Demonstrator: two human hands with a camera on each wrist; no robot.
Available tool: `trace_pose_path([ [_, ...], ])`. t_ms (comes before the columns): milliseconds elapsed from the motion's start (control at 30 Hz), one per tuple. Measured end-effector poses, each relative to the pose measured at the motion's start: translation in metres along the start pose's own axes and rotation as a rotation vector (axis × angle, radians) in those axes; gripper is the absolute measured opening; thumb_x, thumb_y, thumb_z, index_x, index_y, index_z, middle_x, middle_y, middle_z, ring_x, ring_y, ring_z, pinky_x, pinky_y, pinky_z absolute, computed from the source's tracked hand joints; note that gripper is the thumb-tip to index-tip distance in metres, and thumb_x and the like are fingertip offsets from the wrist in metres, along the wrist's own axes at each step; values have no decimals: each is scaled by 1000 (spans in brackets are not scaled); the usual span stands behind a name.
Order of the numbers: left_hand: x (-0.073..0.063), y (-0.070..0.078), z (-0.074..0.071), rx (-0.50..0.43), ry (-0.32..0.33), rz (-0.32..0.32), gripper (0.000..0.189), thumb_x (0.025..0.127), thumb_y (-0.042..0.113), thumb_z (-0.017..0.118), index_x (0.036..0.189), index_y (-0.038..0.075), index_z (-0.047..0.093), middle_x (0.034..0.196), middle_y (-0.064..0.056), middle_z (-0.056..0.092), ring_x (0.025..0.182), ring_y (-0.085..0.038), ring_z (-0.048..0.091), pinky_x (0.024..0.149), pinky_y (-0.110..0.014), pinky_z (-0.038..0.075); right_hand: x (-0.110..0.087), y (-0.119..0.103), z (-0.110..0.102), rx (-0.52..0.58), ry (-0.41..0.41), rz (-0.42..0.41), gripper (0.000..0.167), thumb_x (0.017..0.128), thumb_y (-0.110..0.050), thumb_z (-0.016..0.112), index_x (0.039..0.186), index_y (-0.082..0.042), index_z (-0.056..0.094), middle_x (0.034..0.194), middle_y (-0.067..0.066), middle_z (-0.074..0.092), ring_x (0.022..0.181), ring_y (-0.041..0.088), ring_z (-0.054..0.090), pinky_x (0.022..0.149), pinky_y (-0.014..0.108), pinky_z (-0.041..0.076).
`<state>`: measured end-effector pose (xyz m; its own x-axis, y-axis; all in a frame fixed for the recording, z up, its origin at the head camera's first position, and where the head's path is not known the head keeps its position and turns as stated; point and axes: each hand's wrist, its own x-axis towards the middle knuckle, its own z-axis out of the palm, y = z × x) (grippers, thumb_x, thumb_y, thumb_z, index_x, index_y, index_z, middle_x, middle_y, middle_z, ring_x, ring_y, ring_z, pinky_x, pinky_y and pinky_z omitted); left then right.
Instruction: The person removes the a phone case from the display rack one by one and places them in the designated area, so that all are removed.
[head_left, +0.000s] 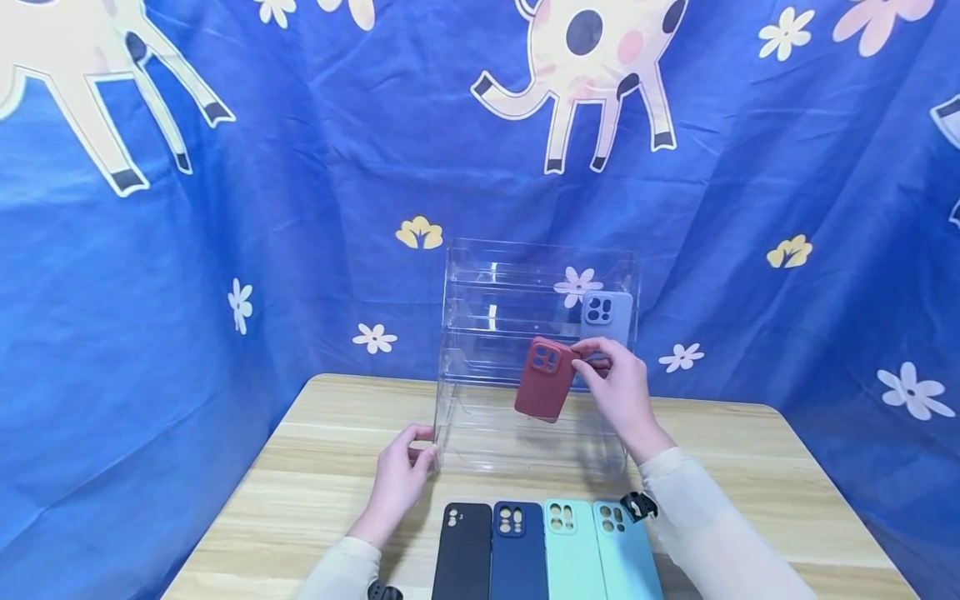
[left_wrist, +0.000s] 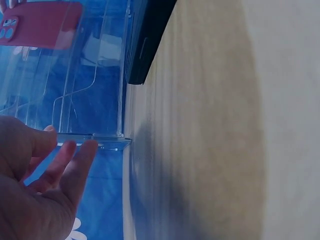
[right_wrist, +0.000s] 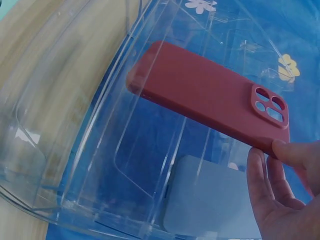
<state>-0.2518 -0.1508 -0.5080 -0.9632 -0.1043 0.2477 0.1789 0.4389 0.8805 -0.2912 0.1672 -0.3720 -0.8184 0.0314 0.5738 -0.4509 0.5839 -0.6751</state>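
A dark red phone case [head_left: 546,380] tilts in front of a clear tiered display rack [head_left: 480,454]. By its upper corner, beside the camera cutout, my right hand [head_left: 619,385] pinches it between thumb and fingers. A light blue phone case [right_wrist: 210,200] stands in the rack behind that hand, partly covered by it. My left hand [head_left: 401,473] is at the rack's lower left side. In the left wrist view its fingertips [left_wrist: 89,146] touch the clear side panel, thumb and fingers spread apart.
In front of the rack a row of phone cases lies on the wooden table [head_left: 285,517]: black [head_left: 462,550], navy [head_left: 517,550], mint green [head_left: 573,550] and turquoise [head_left: 628,554]. A blue patterned curtain [head_left: 337,208] hangs close behind the rack and along both sides.
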Motion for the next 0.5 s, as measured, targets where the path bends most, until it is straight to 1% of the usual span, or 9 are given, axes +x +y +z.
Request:
trace_pose_path([
  [100, 0, 0, -1, -4, 0, -1, 28, 94, -3, 68, 122, 1, 66, 120, -21, 71, 88, -29, 75, 71, -26, 67, 0, -3, -3, 6, -3, -8, 17, 93, -7, 77, 109, -13, 75, 105, 8, 74, 84, 22, 78, 77, 34, 67],
  [200, 0, 1, -1, -8, -3, -3, 28, 94, -3, 68, 122, 2, 66, 119, -21, 71, 88, -30, 75, 71, -26, 67, -1, -5, -6, 14, 4, -22, 17, 93, -6, 77, 109, -13, 75, 106, 8, 74, 85, 22, 77, 78, 32, 67],
  [333, 1, 1, -1, -2, 1, 2, 28, 95, -3, 68, 122, 2, 66, 120, -20, 71, 89, -30, 75, 71, -25, 66, -3, -10, -12, 34, 30, -34, 18, 92, -6, 77, 109, -13, 76, 106, 7, 75, 85, 22, 77, 76, 26, 66],
  [500, 0, 1, -1, -11, -4, -15, 30, 95, -2, 68, 124, 2, 66, 123, -20, 70, 90, -31, 74, 73, -29, 68, -6, -13, -18, 40, 38, -19, 19, 91, -5, 78, 108, -13, 76, 106, 7, 77, 84, 21, 77, 75, 19, 64],
])
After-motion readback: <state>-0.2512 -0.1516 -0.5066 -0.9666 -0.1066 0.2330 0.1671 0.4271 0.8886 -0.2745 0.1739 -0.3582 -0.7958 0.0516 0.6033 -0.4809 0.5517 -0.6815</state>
